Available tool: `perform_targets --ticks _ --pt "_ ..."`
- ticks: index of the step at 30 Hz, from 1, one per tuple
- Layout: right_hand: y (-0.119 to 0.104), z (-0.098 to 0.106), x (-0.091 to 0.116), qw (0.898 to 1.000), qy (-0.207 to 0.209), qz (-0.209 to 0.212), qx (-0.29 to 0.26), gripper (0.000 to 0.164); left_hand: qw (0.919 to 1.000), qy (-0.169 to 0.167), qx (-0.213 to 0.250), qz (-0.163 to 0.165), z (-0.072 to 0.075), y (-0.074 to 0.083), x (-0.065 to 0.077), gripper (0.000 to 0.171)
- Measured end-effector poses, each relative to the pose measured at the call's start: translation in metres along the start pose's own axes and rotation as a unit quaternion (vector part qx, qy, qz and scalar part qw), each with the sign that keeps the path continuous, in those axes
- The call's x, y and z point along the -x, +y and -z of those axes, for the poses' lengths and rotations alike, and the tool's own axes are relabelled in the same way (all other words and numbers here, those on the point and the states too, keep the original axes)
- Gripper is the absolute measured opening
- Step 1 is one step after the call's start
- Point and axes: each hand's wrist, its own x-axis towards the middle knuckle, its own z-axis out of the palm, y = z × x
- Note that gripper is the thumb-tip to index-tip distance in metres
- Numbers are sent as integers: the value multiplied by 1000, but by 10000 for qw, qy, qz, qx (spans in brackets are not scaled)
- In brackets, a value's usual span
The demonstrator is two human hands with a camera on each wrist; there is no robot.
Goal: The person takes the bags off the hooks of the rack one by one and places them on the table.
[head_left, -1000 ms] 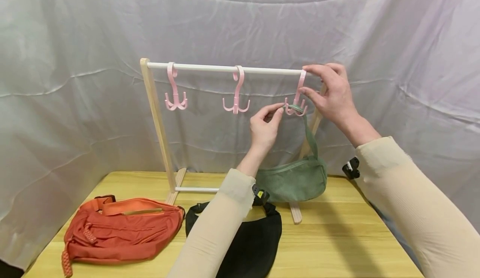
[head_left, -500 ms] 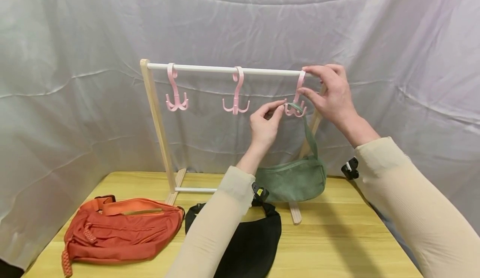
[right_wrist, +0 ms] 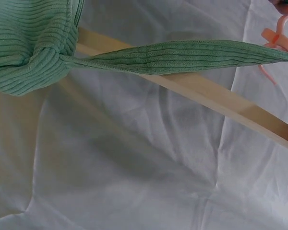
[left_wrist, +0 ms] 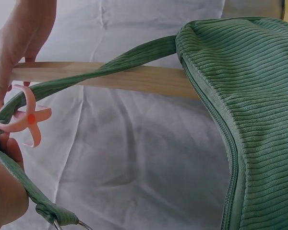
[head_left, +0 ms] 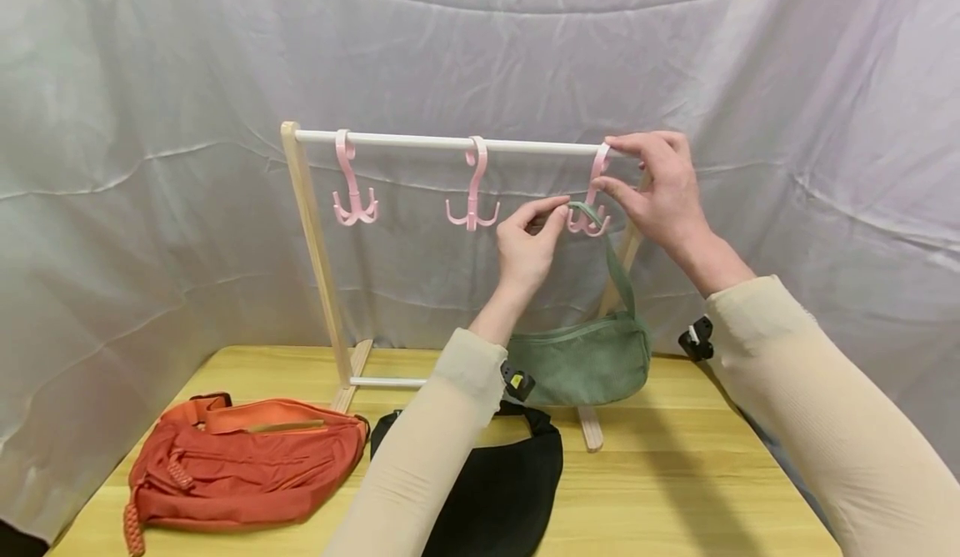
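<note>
A green corduroy shoulder bag (head_left: 585,365) hangs by its strap (head_left: 618,278) at the rack's right end. With thumb and index finger, my left hand (head_left: 528,244) pinches the strap just left of the right pink hook (head_left: 597,165). My right hand (head_left: 660,190) holds that hook's upper stem between thumb and fingers, close to the bar. In the left wrist view the strap runs across the hook's prongs (left_wrist: 31,118), and metal rings show at its lower end. The right wrist view shows the ribbed strap (right_wrist: 182,57) stretched toward the hook. My left forearm hides part of the bag.
Two more pink hooks, one left (head_left: 352,207) and one in the middle (head_left: 472,207), hang from the white bar (head_left: 412,140) of the wooden rack. On the table (head_left: 637,490) lie a red-orange bag (head_left: 247,465) and a black bag (head_left: 510,482). Grey cloth hangs behind.
My left hand has risen slightly, lifting the pinched strap a little above the hook's prongs. My right hand keeps its hold on the hook, which has tilted slightly left.
</note>
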Motion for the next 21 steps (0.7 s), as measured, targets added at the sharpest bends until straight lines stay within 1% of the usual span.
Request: perform_targets --ticks 4,8,14,21 --pt "0 -1 -1 9999 72 -77 -100 52 10000 49 -23 -17 0 3 -1 16" --pt "0 0 -2 9997 114 -147 -133 52 10000 29 -31 -63 -1 7 -3 17" --pt "0 1 -4 9997 89 -156 -139 51 10000 25 -25 -33 -3 10 -5 17" --pt "1 -2 -6 9997 64 -204 -154 51 9999 114 -37 -69 -3 13 -7 16"
